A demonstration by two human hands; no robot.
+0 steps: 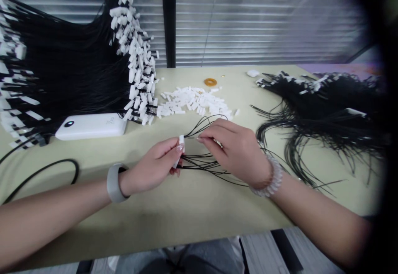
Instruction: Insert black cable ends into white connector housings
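1. Left hand (149, 168): closed around a white plastic connector (181, 146), the reference point, held over a pale green table (174, 220).
2. Thin black wires (202, 164): fan rightward from the connector.
3. Right hand (234, 151): just right of the connector, partly closed, with fingers (214, 135) curved over the wires; any pinch cannot be determined.
4. Heap of loose white connectors (194, 102): beyond the connector, on the table.
5. White power bank (91, 126): beyond and left of the connector.
6. Wired-connector bundles: a hanging mass (71, 66) far left of the connector; a flat pile (326, 116) far right.
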